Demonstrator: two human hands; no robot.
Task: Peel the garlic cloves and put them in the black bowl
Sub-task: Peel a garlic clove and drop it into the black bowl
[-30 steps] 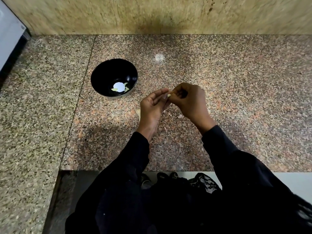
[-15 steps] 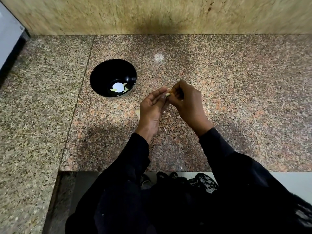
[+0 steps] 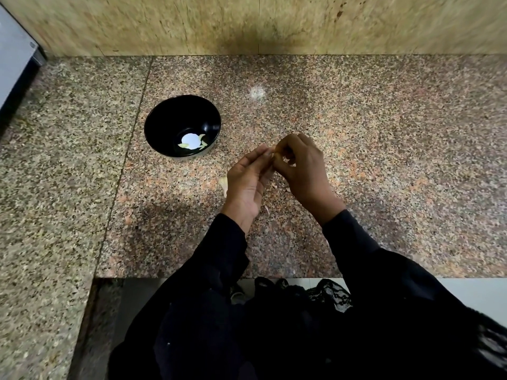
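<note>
Both hands meet above the middle of the granite counter [image 3: 384, 149]: the left hand [image 3: 248, 185] and right hand [image 3: 303, 167] pinch a barely visible garlic clove [image 3: 273, 152] between their fingertips. The black bowl [image 3: 170, 119], holding peeled cloves [image 3: 184, 145], sits toward the counter's left.

The garlic clove [image 3: 273, 154] was almost wholly hidden between the fingertips of the left hand [image 3: 248, 182] and the right hand [image 3: 303, 171], so each grip on it was unclear. A grey appliance [image 3: 12, 67] was cut off by the left edge.
</note>
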